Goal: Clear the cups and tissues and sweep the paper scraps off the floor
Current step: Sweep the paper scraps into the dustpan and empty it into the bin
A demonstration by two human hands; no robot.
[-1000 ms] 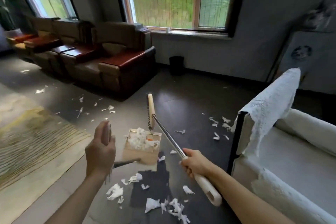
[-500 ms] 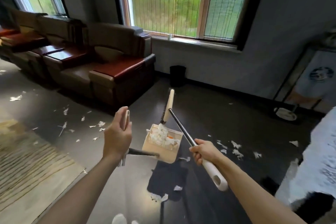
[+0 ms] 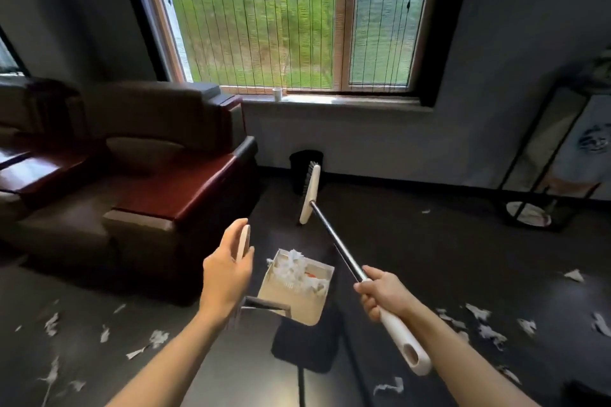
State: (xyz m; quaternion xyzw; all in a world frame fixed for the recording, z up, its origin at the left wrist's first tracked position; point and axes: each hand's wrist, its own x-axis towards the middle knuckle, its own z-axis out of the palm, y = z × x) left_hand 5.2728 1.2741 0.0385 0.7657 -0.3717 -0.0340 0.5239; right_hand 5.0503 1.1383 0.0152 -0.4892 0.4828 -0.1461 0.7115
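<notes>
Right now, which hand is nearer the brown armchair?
Left. The left hand, gripping the dustpan handle, is close beside the armchair; the right hand, gripping the broom, is beyond the dustpan.

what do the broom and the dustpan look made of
Broom: the shaft looks like shiny metal, since it glints; grip and head look like matte cream plastic, bristles dark and likely synthetic. Dustpan: probably smooth cream plastic, from its thin moulded walls.

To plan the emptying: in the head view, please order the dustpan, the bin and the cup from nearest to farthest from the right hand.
1. Dustpan, just left of the right hand.
2. Bin, ahead by the wall.
3. Cup, up on the windowsill.
</notes>
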